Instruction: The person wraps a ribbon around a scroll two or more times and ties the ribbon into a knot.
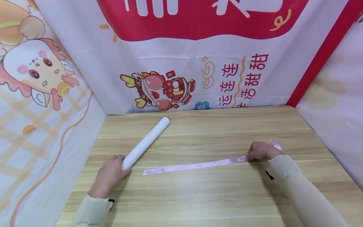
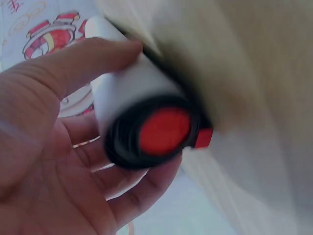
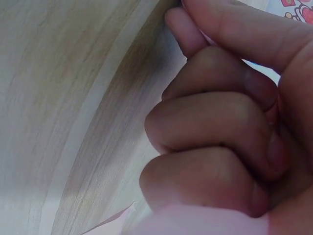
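A white rolled-up sheet point(image 1: 146, 143) slants across the left part of the table. My left hand point(image 1: 109, 171) grips its near end, thumb on one side and fingers curled on the other. In the left wrist view the open end of the roll shows black and red inside. A pink ribbon point(image 1: 195, 165) stretches over the wood, its left end just beyond the roll's near end. My right hand point(image 1: 261, 150) pinches the ribbon toward the right, and a short tail sticks out behind the hand. In the right wrist view the fingers are curled, with blurred pink ribbon point(image 3: 205, 220) below.
The wooden table point(image 1: 198, 201) meets a printed cloth backdrop point(image 1: 181, 50) along its back edge. Patterned cloth walls stand at left point(image 1: 71, 104) and right point(image 1: 331, 104). A dark strap piece point(image 1: 269, 175) shows at the right cuff.
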A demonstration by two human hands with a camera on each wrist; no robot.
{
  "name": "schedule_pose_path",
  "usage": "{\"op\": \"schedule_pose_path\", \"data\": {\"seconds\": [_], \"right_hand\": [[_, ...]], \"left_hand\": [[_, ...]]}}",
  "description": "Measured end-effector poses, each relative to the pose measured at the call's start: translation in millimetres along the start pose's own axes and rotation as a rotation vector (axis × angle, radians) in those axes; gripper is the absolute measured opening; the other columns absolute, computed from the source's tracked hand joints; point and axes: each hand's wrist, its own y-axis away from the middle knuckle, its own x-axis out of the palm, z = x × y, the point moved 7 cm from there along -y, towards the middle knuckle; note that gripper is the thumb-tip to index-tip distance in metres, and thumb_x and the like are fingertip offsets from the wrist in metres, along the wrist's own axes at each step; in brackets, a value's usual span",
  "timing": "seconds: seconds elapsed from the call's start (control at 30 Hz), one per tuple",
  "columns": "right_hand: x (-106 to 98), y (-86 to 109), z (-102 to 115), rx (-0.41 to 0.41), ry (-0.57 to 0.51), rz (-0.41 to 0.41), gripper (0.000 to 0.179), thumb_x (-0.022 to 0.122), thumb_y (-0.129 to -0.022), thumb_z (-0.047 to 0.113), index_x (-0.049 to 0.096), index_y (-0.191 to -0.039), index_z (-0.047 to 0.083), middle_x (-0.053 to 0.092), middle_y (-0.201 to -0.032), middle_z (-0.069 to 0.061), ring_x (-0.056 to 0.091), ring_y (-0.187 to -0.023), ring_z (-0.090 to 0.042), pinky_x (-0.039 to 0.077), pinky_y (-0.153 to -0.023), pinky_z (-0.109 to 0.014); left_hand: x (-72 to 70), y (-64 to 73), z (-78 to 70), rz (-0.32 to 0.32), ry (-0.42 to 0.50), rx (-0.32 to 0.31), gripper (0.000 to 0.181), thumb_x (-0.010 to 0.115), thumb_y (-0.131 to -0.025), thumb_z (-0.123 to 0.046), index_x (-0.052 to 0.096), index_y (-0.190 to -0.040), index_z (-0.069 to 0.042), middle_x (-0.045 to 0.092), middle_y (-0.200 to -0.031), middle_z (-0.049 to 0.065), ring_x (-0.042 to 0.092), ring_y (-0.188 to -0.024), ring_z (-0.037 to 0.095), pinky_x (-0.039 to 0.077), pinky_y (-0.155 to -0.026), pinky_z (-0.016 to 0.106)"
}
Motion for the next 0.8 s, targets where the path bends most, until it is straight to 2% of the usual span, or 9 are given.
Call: {"op": "schedule_pose_path", "data": {"seconds": [0.07,0.13,0.27,0.33,0.47,0.53,0.67,0.8], "right_hand": [[1,-0.6,0,-0.001,0.002,-0.004,0.023,0.073,-0.094,0.021,0.070,-0.077,0.007,0.053,-0.065,0.006,0.048,-0.065,-0.012,0.039,-0.063,-0.028],[1,-0.9,-1,0.003,-0.001,-0.002,0.024,0.073,-0.094,0.022,0.069,-0.075,0.007,0.052,-0.065,0.006,0.048,-0.064,-0.012,0.039,-0.063,-0.028],[1,-0.9,-1,0.003,-0.001,-0.011,0.025,0.074,-0.094,0.022,0.068,-0.074,0.008,0.050,-0.064,0.007,0.047,-0.064,-0.012,0.038,-0.062,-0.028],[1,-0.5,-1,0.003,0.002,-0.014,0.024,0.074,-0.093,0.022,0.069,-0.075,0.008,0.050,-0.064,0.007,0.047,-0.064,-0.012,0.038,-0.062,-0.028],[0,-0.3,-1,0.002,0.004,-0.018,0.023,0.075,-0.093,0.022,0.069,-0.076,0.007,0.050,-0.064,0.007,0.047,-0.065,-0.012,0.038,-0.062,-0.028],[0,-0.1,-1,0.003,0.007,-0.016,0.023,0.075,-0.093,0.022,0.069,-0.076,0.008,0.050,-0.065,0.007,0.047,-0.065,-0.012,0.038,-0.062,-0.028],[0,0.1,-3,0.024,0.001,-0.004,0.023,0.074,-0.094,0.022,0.069,-0.078,0.007,0.051,-0.066,0.006,0.047,-0.066,-0.013,0.038,-0.063,-0.028],[1,0.1,-4,0.035,0.003,0.003,0.022,0.074,-0.095,0.022,0.070,-0.079,0.007,0.050,-0.066,0.005,0.047,-0.067,-0.013,0.038,-0.063,-0.028]], "left_hand": [[4.0,1.2,-2.3,0.017,0.003,0.001,0.059,0.083,-0.089,-0.033,0.065,-0.127,0.009,0.069,-0.116,0.030,0.069,-0.102,0.047,0.056,-0.087,0.064],[5.6,1.7,-3.8,0.027,0.020,0.000,0.059,0.078,-0.095,-0.039,0.065,-0.128,0.009,0.069,-0.119,0.030,0.068,-0.106,0.048,0.055,-0.090,0.064],[4.6,-2.5,-5.0,0.042,0.076,0.007,0.047,0.062,-0.106,-0.034,0.064,-0.126,0.009,0.071,-0.113,0.028,0.070,-0.101,0.042,0.055,-0.089,0.061],[4.6,-5.6,-5.0,0.059,0.098,0.012,0.045,0.061,-0.107,-0.030,0.061,-0.126,0.010,0.072,-0.112,0.028,0.071,-0.099,0.040,0.055,-0.088,0.060],[8.0,-11.2,-5.3,0.116,0.119,0.006,0.061,0.068,-0.103,-0.033,0.055,-0.135,0.016,0.069,-0.125,0.034,0.069,-0.111,0.046,0.054,-0.096,0.060],[10.5,-13.2,-6.8,0.144,0.113,0.001,0.066,0.071,-0.100,-0.036,0.056,-0.135,0.017,0.069,-0.125,0.034,0.067,-0.113,0.045,0.053,-0.098,0.059],[12.3,-16.1,-9.5,0.160,0.098,-0.028,0.060,0.072,-0.094,-0.035,0.063,-0.128,0.015,0.067,-0.113,0.027,0.064,-0.097,0.035,0.055,-0.089,0.054],[6.9,-15.2,-6.3,0.094,0.079,-0.093,0.053,0.070,-0.092,-0.027,0.058,-0.123,0.014,0.066,-0.104,0.025,0.061,-0.080,0.030,0.055,-0.070,0.050]]}}
